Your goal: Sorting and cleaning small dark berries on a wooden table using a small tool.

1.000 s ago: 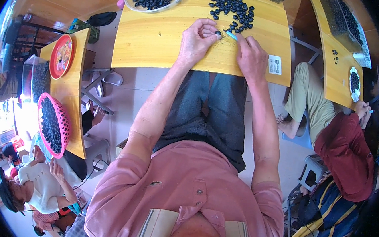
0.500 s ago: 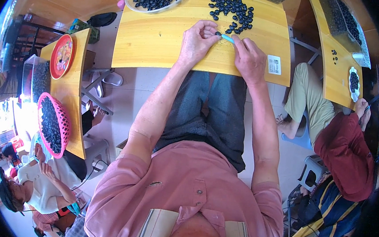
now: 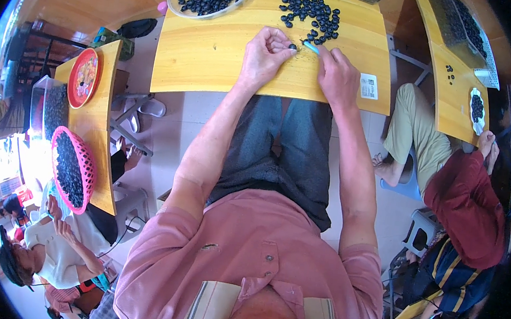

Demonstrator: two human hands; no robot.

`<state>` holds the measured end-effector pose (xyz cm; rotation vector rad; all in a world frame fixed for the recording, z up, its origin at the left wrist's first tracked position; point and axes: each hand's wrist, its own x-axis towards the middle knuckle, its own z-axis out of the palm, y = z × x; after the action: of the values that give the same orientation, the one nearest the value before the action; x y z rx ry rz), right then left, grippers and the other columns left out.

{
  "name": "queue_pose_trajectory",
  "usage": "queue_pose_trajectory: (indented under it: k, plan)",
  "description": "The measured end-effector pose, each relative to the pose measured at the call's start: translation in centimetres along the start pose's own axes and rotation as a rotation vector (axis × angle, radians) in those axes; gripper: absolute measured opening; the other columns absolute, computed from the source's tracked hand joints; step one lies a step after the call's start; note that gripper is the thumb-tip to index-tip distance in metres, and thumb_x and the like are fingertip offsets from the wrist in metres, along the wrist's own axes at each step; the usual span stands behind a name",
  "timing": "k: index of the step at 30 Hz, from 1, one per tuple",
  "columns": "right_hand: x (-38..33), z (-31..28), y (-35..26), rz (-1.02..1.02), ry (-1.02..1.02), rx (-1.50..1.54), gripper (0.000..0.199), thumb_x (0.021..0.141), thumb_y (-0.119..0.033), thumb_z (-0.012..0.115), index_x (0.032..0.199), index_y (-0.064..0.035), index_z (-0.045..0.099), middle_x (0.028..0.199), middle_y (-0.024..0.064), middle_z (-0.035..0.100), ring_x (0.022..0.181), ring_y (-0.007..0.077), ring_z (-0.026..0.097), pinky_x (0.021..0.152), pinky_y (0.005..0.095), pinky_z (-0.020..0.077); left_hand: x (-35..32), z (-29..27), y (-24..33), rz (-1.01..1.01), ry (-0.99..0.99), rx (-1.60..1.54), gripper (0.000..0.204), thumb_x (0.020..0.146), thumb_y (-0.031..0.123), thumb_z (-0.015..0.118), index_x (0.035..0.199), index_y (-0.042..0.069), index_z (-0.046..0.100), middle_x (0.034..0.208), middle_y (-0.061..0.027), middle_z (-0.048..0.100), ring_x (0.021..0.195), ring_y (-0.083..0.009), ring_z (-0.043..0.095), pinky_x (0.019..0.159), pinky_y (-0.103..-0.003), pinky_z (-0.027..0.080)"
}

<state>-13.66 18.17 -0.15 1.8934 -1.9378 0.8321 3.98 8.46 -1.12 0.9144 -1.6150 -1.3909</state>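
Pinched between the thumb and fingertips of my left hand (image 3: 263,58) is a small, dark, round bead-like piece (image 3: 292,46). My right hand (image 3: 338,76) is closed around a thin tool with a turquoise handle (image 3: 312,47); its kind is too small to tell. The tool's dark tip points left, a little apart from the held piece, near the edge of a loose cluster of dark round pieces (image 3: 315,11) on the wooden table (image 3: 209,60). Small crumbs lie under my hands.
A clear round bowl (image 3: 202,16) of dark pieces stands at the far left, a white label card (image 3: 368,86) on the right. Side tables hold a pink basket (image 3: 90,173), a red tray (image 3: 70,100) and a small white dish (image 3: 479,126). Co-workers sit on both sides.
The tool in my right hand has moved slightly away from the round piece, its tip now off it and nearer the cluster. My left hand stays almost in place.
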Motion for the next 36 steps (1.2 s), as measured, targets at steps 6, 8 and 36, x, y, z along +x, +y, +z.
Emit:
queue_pose_trajectory:
  k: [6, 8, 36]
  plan:
    - [-0.3, 0.2, 0.0, -0.013, 0.026, -0.006, 0.029, 0.083, -0.005, 0.068, 0.111, -0.0105, 0.071, 0.081, 0.0045, 0.06, 0.073, 0.023, 0.067, 0.06, 0.0376, 0.0569, -0.2, -0.1, 0.4, -0.003, 0.033, -0.033, 0.027, 0.087, 0.002, 0.079, 0.112, -0.001, 0.069, 0.096, -0.0049, 0.07, 0.082, -0.0077, 0.067, 0.079, -0.024, 0.057]
    - [-0.2, 0.1, 0.0, -0.009, -0.002, -0.015, 0.03, 0.082, -0.004, 0.068, 0.112, -0.0101, 0.071, 0.08, 0.005, 0.06, 0.073, 0.0231, 0.067, 0.06, 0.0375, 0.0566, -0.4, -0.2, 0.5, 0.014, 0.015, 0.02, 0.023, 0.087, 0.003, 0.079, 0.11, 0.0, 0.074, 0.1, -0.006, 0.07, 0.083, -0.0085, 0.067, 0.08, -0.024, 0.057]
    - [-0.4, -0.1, 0.0, 0.004, -0.025, 0.0, 0.028, 0.085, -0.006, 0.069, 0.113, -0.0103, 0.071, 0.081, 0.0053, 0.06, 0.075, 0.023, 0.067, 0.061, 0.0363, 0.0563, -0.1, -0.3, 0.0, 0.083, 0.141, 0.144, 0.023, 0.087, 0.004, 0.076, 0.109, -0.004, 0.073, 0.094, -0.0033, 0.071, 0.08, -0.0055, 0.064, 0.074, -0.021, 0.053]
